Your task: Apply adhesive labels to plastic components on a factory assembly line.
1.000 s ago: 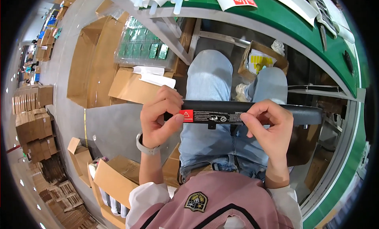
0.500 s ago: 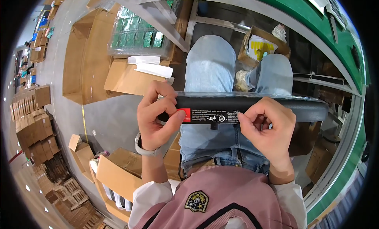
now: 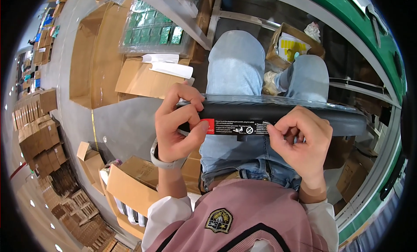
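A long black plastic housing (image 3: 243,110) lies crosswise over my lap, with clear film along its far edge. On its near side is a black warning label (image 3: 236,126) with a red patch at its left end and white print. My left hand (image 3: 180,126) is closed at the red end, thumb and a finger pinching there, while another finger rests on the housing. My right hand (image 3: 304,141) is curled, its thumb and fingertip together at the label's right end. Whether the whole label lies flat on the housing is hard to tell. A small black tab juts below it.
At left stand a large open carton (image 3: 97,60) and a clear tray stack of green circuit boards (image 3: 152,28). An open box (image 3: 134,182) sits near my left elbow. Beyond my knees is a small carton (image 3: 278,56). A green-topped bench (image 3: 369,17) with a grey frame edges the right.
The view has shifted slightly, so my hands and the housing appear a little farther right. Both hands keep the same hold at the label's ends.
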Action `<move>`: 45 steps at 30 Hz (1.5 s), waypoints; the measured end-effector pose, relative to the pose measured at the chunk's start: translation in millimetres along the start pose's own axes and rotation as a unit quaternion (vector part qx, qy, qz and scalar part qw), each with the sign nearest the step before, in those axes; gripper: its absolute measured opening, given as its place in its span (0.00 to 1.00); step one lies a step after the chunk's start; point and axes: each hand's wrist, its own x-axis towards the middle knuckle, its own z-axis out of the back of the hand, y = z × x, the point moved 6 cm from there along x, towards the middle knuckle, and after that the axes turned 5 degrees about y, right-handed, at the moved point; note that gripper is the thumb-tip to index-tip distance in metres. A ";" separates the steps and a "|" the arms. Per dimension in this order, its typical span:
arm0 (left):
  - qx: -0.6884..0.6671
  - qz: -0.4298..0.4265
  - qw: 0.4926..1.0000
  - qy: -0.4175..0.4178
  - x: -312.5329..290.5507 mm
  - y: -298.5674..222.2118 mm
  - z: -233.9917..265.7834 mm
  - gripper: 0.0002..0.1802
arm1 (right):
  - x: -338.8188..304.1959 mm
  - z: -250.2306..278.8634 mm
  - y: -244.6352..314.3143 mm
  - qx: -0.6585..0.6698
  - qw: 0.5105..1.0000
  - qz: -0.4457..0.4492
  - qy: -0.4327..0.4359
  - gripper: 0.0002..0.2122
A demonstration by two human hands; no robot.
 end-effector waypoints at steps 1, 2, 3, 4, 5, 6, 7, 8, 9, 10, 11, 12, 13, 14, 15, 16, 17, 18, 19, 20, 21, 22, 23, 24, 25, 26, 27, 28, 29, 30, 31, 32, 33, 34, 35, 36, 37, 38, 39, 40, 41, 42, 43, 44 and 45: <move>0.007 -0.007 1.000 0.000 0.6 -1.4 0.3 0.12 | -0.4 0.4 -0.1 0.003 1.000 -0.005 -0.014 0.11; 0.013 -0.013 1.000 -0.001 1.1 -2.8 0.7 0.12 | -0.7 1.0 -0.4 0.006 1.000 -0.010 -0.028 0.11; 0.016 -0.011 1.000 -0.001 1.5 -3.2 1.1 0.12 | -0.3 1.9 0.5 0.010 1.000 -0.010 -0.026 0.11; 0.024 -0.009 1.000 0.010 1.8 -2.5 0.1 0.12 | 0.5 2.7 1.7 0.004 1.000 -0.004 -0.015 0.10; 0.032 -0.008 0.999 0.020 2.2 -1.8 -0.2 0.13 | 1.1 2.9 2.8 -0.001 1.000 0.002 -0.004 0.10; 0.034 -0.006 0.999 0.021 2.8 -0.7 1.5 0.13 | 1.2 3.2 2.7 0.002 1.000 0.002 -0.003 0.10; 0.010 -0.006 0.999 0.031 3.2 1.6 1.1 0.15 | 0.9 3.6 1.6 -0.001 1.000 0.000 -0.004 0.10; -0.014 -0.006 0.999 0.042 3.7 3.8 0.7 0.17 | 0.6 3.8 0.7 -0.003 1.000 -0.002 -0.005 0.10; -0.014 -0.005 0.999 0.043 3.2 7.7 1.4 0.17 | 0.8 3.5 0.4 -0.002 1.000 -0.003 -0.005 0.10; -0.051 0.010 0.998 0.033 1.8 14.0 3.6 0.18 | 1.6 3.0 1.3 0.005 1.000 -0.004 -0.001 0.10; -0.089 0.024 0.996 0.023 0.6 18.2 6.1 0.20 | 2.4 2.4 2.0 0.012 1.000 -0.005 0.002 0.10; -0.090 0.024 0.995 0.024 -0.2 17.2 8.0 0.20 | 3.2 1.6 2.3 0.011 1.000 -0.006 0.002 0.10; -0.100 0.045 0.994 0.017 0.7 20.4 6.8 0.20 | 3.0 2.3 1.5 0.010 1.000 -0.006 0.005 0.10; -0.109 0.066 0.992 0.010 1.2 24.4 6.4 0.21 | 2.8 2.4 1.0 0.009 1.000 -0.007 0.008 0.11; -0.102 0.050 0.993 0.026 1.6 25.8 6.2 0.21 | 2.2 2.6 0.1 0.015 1.000 -0.013 0.002 0.11; -0.106 0.049 0.993 0.028 1.7 26.2 6.6 0.21 | 1.6 0.7 -1.9 0.011 1.000 -0.016 0.000 0.11; -0.106 0.053 0.993 0.025 1.5 26.7 6.7 0.21 | 0.6 -0.2 -4.3 0.021 1.000 -0.017 -0.012 0.11; -0.106 0.056 0.992 0.023 1.5 27.0 6.1 0.21 | 0.1 0.8 -5.8 0.030 0.999 -0.017 -0.025 0.11; -0.106 0.062 0.992 0.023 1.1 26.5 6.7 0.20 | 0.8 0.7 -4.7 0.026 0.999 -0.013 -0.022 0.11; -0.108 0.062 0.992 0.025 1.1 26.7 6.2 0.20 | 0.6 1.2 -4.9 0.024 0.999 -0.015 -0.023 0.11; -0.107 0.056 0.992 0.026 1.3 26.5 5.6 0.21 | 0.4 1.7 -5.0 0.021 0.999 -0.016 -0.023 0.11; -0.105 0.050 0.993 0.026 1.2 26.2 5.4 0.21 | 0.2 1.9 -5.2 0.018 0.999 -0.016 -0.022 0.11; -0.106 0.051 0.993 0.027 1.0 27.1 5.3 0.21 | 0.2 1.9 -5.3 0.017 0.999 -0.017 -0.022 0.11; -0.103 0.046 0.993 0.027 0.7 27.8 5.6 0.21 | 0.2 1.7 -5.1 0.017 0.999 -0.016 -0.023 0.11; -0.099 0.042 0.994 0.026 0.3 27.8 5.6 0.21 | 0.1 1.3 -4.9 0.018 0.999 -0.015 -0.023 0.10; -0.100 0.042 0.994 0.027 -0.1 27.4 5.2 0.21 | 0.3 1.3 -4.8 0.018 0.999 -0.016 -0.023 0.10; -0.103 0.048 0.993 0.021 -0.7 27.0 5.6 0.21 | 0.8 1.3 -4.4 0.014 1.000 -0.016 -0.020 0.10; -0.107 0.052 0.993 0.016 -0.8 27.0 5.8 0.21 | 1.2 1.2 -4.1 0.009 1.000 -0.015 -0.017 0.10; -0.108 0.052 0.993 0.017 -0.8 26.9 5.5 0.21 | 1.3 0.8 -4.3 0.009 1.000 -0.016 -0.017 0.10; -0.107 0.055 0.993 0.016 -1.0 27.1 5.5 0.21 | 1.3 0.4 -4.2 0.011 1.000 -0.013 -0.018 0.10; -0.106 0.058 0.993 0.016 -1.0 27.3 5.6 0.21 | 1.4 0.2 -4.1 0.013 1.000 -0.011 -0.019 0.11; -0.105 0.058 0.993 0.016 -0.9 27.5 5.7 0.21 | 1.4 0.0 -4.4 0.013 1.000 -0.011 -0.019 0.11; -0.105 0.056 0.993 0.015 -0.9 27.6 5.8 0.21 | 1.4 -0.1 -4.3 0.011 1.000 -0.008 -0.020 0.11; -0.104 0.054 0.993 0.015 -0.8 27.6 6.0 0.21 | 1.5 -0.2 -4.1 0.010 1.000 -0.005 -0.022 0.10; -0.103 0.054 0.993 0.015 -0.5 28.0 6.1 0.21 | 1.5 -0.4 -4.0 0.010 1.000 -0.004 -0.022 0.10; -0.106 0.051 0.993 0.017 0.0 28.0 5.9 0.21 | 1.5 -0.5 -3.9 0.008 1.000 -0.005 -0.023 0.11; -0.109 0.049 0.993 0.019 0.2 28.1 6.3 0.20 | 1.6 -1.2 -3.5 0.007 1.000 -0.005 -0.025 0.11; -0.106 0.049 0.993 0.018 0.3 28.6 6.8 0.20 | 2.1 -1.1 -2.2 0.008 1.000 -0.003 -0.025 0.11; -0.105 0.045 0.993 0.025 0.5 28.5 6.4 0.20 | 2.9 -0.5 0.1 -0.012 1.000 -0.002 -0.020 0.11; -0.103 0.040 0.993 0.030 0.6 27.7 6.2 0.20 | 3.5 -0.1 2.4 -0.033 0.999 -0.001 -0.016 0.11; -0.101 0.040 0.994 0.029 0.8 27.2 6.7 0.20 | 3.2 0.6 3.8 -0.031 0.999 0.002 -0.016 0.11; -0.102 0.041 0.993 0.029 1.1 26.5 6.6 0.20 | 2.7 -0.3 2.6 -0.044 0.999 -0.016 0.002 0.12; -0.104 0.041 0.993 0.029 1.2 26.1 6.5 0.20 | 3.0 -1.6 1.2 -0.058 0.998 -0.034 0.019 0.12; -0.102 0.040 0.994 0.027 1.0 25.9 6.5 0.20 | 4.2 -1.2 2.4 -0.057 0.998 -0.031 0.019 0.12; -0.106 0.041 0.993 0.025 0.6 26.1 6.4 0.20 | 5.6 -1.6 2.9 -0.070 0.997 -0.035 0.026 0.12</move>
